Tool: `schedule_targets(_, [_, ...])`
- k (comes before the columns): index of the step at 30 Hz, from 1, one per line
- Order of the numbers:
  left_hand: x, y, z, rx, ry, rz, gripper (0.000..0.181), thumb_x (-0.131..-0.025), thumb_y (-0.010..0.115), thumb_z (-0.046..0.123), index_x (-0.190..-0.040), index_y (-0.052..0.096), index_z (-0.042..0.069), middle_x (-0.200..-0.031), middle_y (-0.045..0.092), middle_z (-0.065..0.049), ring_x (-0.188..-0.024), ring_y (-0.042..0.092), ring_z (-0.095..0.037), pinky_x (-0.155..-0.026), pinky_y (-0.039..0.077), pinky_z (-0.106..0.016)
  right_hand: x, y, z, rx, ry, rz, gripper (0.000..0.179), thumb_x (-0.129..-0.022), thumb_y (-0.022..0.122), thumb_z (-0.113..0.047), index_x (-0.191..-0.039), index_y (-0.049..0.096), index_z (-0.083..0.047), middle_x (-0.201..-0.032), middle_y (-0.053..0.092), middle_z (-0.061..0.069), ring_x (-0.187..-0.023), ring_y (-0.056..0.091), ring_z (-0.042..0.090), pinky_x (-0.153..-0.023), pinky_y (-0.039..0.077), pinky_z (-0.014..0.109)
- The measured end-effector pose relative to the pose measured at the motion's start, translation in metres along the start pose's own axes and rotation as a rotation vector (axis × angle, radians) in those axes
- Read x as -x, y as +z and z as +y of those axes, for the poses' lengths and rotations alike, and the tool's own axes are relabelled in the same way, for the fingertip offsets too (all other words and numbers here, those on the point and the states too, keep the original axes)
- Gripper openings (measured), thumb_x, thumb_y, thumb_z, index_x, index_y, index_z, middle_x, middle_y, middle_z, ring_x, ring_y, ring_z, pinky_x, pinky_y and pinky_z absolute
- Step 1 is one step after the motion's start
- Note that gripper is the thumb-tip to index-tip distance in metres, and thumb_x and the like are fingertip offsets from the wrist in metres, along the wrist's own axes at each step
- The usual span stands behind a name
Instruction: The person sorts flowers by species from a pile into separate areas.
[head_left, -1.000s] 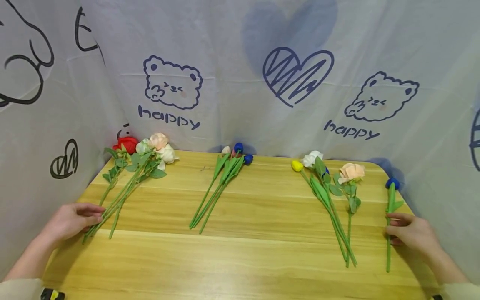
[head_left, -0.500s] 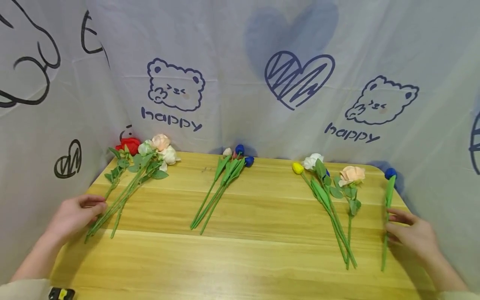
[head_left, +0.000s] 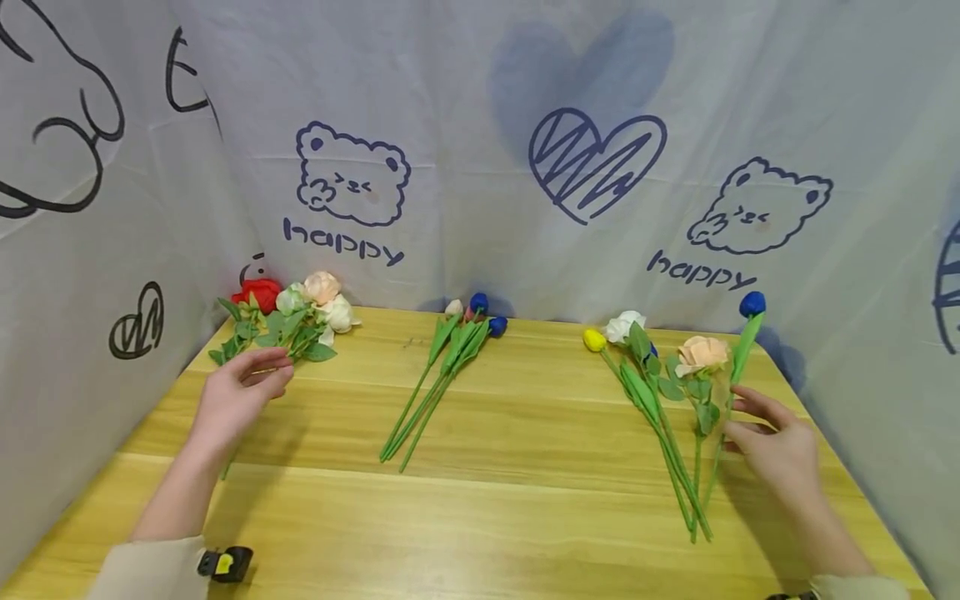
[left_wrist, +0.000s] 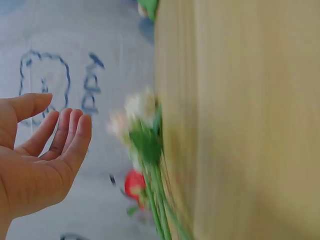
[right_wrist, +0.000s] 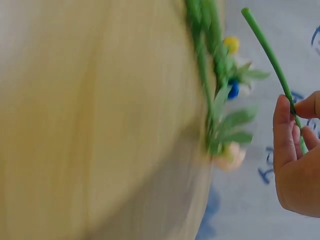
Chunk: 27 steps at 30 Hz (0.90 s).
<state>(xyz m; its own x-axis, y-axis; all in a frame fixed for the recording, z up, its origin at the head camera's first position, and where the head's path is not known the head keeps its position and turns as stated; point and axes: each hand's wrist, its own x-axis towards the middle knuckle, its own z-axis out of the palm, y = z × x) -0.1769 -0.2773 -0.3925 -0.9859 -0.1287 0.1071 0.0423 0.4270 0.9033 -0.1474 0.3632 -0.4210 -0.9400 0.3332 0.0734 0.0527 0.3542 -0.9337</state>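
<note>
My right hand (head_left: pixel 778 446) pinches the green stem of a blue tulip (head_left: pixel 752 305), lifted above the table at the right. In the right wrist view the tulip's stem (right_wrist: pixel 270 54) runs between thumb and fingers; its bloom is out of sight there. A peach rose (head_left: pixel 702 355) lies just left of that hand. My left hand (head_left: pixel 238 392) hovers with relaxed fingers, nothing in it, and covers part of the left flower stems in the head view. Beyond it lie a red rose (head_left: pixel 257 296), another peach rose (head_left: pixel 322 287) and a white rose (head_left: pixel 339 313).
Centre back, a bunch of tulips (head_left: pixel 457 342) lies on the wooden table (head_left: pixel 525 533). Right of it rest a yellow tulip (head_left: pixel 594 339) and a white flower (head_left: pixel 624 326). A printed cloth (head_left: pixel 465 100) hangs round the back and sides.
My right hand has raised the blue tulip and carried it left towards the peach rose. My left hand has left the stem ends, moving right and away from me, with the flowers staying put.
</note>
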Motion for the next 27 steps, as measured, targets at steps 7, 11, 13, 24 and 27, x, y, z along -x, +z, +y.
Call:
schedule_targets(7, [-0.006, 0.054, 0.032, 0.148, 0.049, -0.065, 0.046, -0.103, 0.067, 0.018, -0.143, 0.057, -0.003, -0.138, 0.062, -0.022, -0.1, 0.064, 0.006, -0.086, 0.057, -0.017, 0.004, 0.043, -0.022, -0.23, 0.008, 0.027, 0.055, -0.09, 0.067, 0.008, -0.138, 0.067, -0.016, -0.107, 0.066, -0.013, -0.081, 0.069, 0.001, -0.062, 0.061, 0.023])
schedule_targets(11, [-0.009, 0.083, 0.047, 0.209, 0.053, -0.104, 0.042, -0.103, 0.067, 0.013, -0.141, 0.059, -0.002, -0.139, 0.062, -0.022, -0.103, 0.066, -0.002, -0.087, 0.057, -0.019, 0.008, 0.072, -0.037, -0.317, -0.013, 0.03, 0.056, -0.089, 0.066, 0.012, -0.139, 0.067, -0.012, -0.11, 0.066, -0.007, -0.084, 0.068, 0.005, -0.062, 0.061, 0.023])
schedule_targets(13, [-0.01, 0.098, 0.053, 0.232, 0.052, -0.127, 0.041, -0.102, 0.067, 0.012, -0.141, 0.06, -0.001, -0.139, 0.063, -0.022, -0.108, 0.067, -0.008, -0.088, 0.057, -0.019, 0.01, 0.087, -0.043, -0.337, -0.034, 0.03, 0.056, -0.089, 0.066, 0.013, -0.14, 0.066, -0.009, -0.112, 0.065, -0.004, -0.085, 0.068, 0.006, -0.063, 0.062, 0.024])
schedule_targets(24, [-0.001, 0.175, 0.079, 0.312, 0.051, -0.255, 0.037, -0.1, 0.069, 0.008, -0.136, 0.065, 0.003, -0.131, 0.067, -0.018, -0.113, 0.067, -0.025, -0.088, 0.057, -0.026, 0.016, 0.154, -0.07, -0.428, -0.165, -0.054, 0.054, -0.088, 0.062, 0.019, -0.138, 0.064, -0.002, -0.117, 0.062, 0.008, -0.087, 0.068, 0.009, -0.066, 0.063, 0.028])
schedule_targets(27, [0.001, 0.192, 0.085, 0.31, 0.056, -0.309, 0.036, -0.099, 0.07, 0.008, -0.134, 0.067, 0.004, -0.128, 0.069, -0.018, -0.108, 0.069, -0.024, -0.089, 0.059, -0.034, 0.017, 0.17, -0.075, -0.485, -0.162, -0.068, 0.053, -0.088, 0.062, 0.018, -0.138, 0.064, -0.003, -0.116, 0.063, 0.006, -0.086, 0.067, 0.01, -0.066, 0.063, 0.029])
